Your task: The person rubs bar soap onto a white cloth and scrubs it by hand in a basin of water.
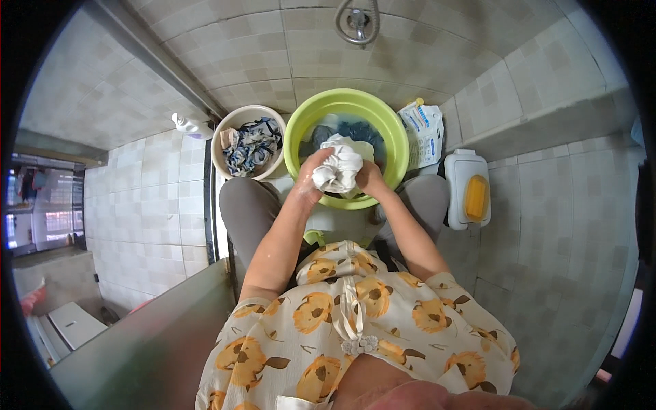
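Note:
Between both hands, above the near part of a lime-green plastic basin point(295, 118), is a bunched white cloth point(339, 166). My left hand point(310, 177) grips it from the left and looks wet. On the other side my right hand point(370, 178) holds it, with the fingers partly hidden behind the cloth. Cloudy water in the basin covers part of some dark fabric point(359, 132) and a grey piece point(323, 134). A pale yellowish cloth point(365, 149) lies just behind the white one; whether it is a separate piece I cannot tell.
Left of the basin stands a cream tub point(219, 154) of patterned clothes point(252, 146), beside a white pump bottle point(192, 126). A white printed pouch point(423, 134) leans at the right. An amber soap bar point(476, 199) rests on a white lidded box point(456, 179). A shower hose point(376, 20) hangs on the tiled wall.

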A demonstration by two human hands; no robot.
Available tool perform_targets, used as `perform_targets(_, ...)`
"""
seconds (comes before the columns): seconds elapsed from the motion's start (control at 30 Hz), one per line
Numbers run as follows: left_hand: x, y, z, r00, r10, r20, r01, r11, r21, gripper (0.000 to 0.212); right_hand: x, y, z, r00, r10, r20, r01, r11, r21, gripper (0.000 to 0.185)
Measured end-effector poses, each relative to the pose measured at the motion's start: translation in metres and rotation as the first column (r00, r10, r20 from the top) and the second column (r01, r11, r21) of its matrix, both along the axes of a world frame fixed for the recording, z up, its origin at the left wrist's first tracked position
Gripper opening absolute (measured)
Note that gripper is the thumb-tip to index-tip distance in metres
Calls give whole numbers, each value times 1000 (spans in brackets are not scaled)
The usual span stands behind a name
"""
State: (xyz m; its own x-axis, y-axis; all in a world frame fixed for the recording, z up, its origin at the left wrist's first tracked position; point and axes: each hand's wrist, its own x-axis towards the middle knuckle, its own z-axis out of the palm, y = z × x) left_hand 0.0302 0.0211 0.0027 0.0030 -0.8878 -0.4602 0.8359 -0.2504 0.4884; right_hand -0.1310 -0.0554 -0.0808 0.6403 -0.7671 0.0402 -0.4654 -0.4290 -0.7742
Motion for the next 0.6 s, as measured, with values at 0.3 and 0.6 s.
perform_targets(0.3, 22, 5, -2, 986, 30, 165, -58, 984, 168, 31, -28, -27, 30, 791, -511, 338, 518, 852, 75, 24)
perform_targets(0.6, 18, 3, -79, 967, -49, -250, -13, 970, -241, 39, 38, 46, 102, 866, -114, 487, 87, 993, 78, 14)
